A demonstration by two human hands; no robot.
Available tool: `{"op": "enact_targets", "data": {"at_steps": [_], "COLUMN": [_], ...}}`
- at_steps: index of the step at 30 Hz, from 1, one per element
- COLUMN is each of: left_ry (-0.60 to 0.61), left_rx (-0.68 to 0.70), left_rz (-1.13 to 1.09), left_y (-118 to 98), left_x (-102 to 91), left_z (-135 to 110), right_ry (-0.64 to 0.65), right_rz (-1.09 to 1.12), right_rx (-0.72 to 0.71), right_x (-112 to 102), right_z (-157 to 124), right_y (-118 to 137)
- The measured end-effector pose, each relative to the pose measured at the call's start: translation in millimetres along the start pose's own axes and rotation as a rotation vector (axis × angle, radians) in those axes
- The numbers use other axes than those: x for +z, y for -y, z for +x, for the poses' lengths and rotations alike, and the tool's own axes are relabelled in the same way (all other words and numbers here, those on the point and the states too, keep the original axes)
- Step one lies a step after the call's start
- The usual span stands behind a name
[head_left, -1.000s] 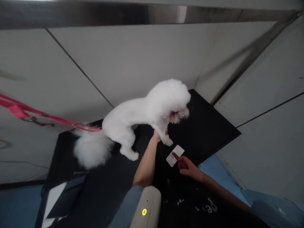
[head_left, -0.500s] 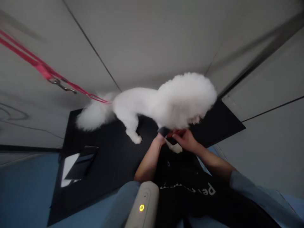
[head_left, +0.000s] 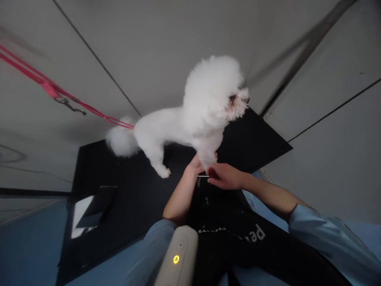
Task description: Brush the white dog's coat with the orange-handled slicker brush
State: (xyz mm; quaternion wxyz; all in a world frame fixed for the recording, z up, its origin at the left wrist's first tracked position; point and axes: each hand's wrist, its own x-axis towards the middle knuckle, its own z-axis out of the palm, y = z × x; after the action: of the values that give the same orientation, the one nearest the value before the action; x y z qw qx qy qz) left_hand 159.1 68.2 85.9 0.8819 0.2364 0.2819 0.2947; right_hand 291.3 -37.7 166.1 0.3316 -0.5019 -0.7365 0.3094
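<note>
A small white fluffy dog (head_left: 184, 123) stands on a black table mat (head_left: 131, 198), head raised toward the right. My left hand (head_left: 195, 165) is closed around the dog's front paw (head_left: 208, 161), holding it up. My right hand (head_left: 223, 176) is closed just beside that paw, pinching a small thin white object (head_left: 203, 175) whose shape I cannot make out. A pink leash (head_left: 59, 95) runs from the upper left to the dog's rear.
Grey wall panels enclose the table at the back and right. A dark tablet-like item on white paper (head_left: 92, 206) lies at the mat's left front. A white device with a yellow light (head_left: 178, 256) sits at the bottom centre, over my black apron (head_left: 238, 242).
The dog lifted its head up and to the right. My right hand took up the white card from the mat and came against the paw held by my left hand.
</note>
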Motion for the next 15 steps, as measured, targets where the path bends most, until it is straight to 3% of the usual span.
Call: {"op": "enact_targets", "data": {"at_steps": [1, 4, 8, 9, 12, 13, 15], "left_ry": [0.009, 0.021, 0.007, 0.005, -0.004, -0.017, -0.086], "left_rx": [-0.002, -0.001, 0.043, 0.070, 0.128, 0.137, 0.157], "left_rz": [-0.019, -0.069, -0.176, -0.215, -0.276, -0.269, -0.188], "left_y": [-0.2, -0.5, -4.5, -6.6, -12.0, -12.6, -11.1], "left_x": [2.7, 9.3, 14.2, 14.7, 14.4, 13.4, 10.0], "left_z": [-0.5, -3.8, -17.2, -21.5, -31.1, -32.3, -32.2], "right_ry": [-0.034, -0.300, -0.040, -0.103, -0.486, -0.481, -0.326], "right_rz": [-0.018, -0.045, 0.066, 0.093, 0.153, 0.189, 0.281], "right_rx": [0.006, 0.018, 0.002, 0.039, 0.100, 0.083, 0.058], "right_x": [-3.6, -13.5, -14.5, -13.1, -6.6, -3.5, 3.8], "right_z": [-2.3, -9.5, -19.0, -20.8, -23.8, -23.7, -21.2], "right_y": [1.3, 2.6, -4.9, -8.2, -17.9, -20.9, -26.7]}}
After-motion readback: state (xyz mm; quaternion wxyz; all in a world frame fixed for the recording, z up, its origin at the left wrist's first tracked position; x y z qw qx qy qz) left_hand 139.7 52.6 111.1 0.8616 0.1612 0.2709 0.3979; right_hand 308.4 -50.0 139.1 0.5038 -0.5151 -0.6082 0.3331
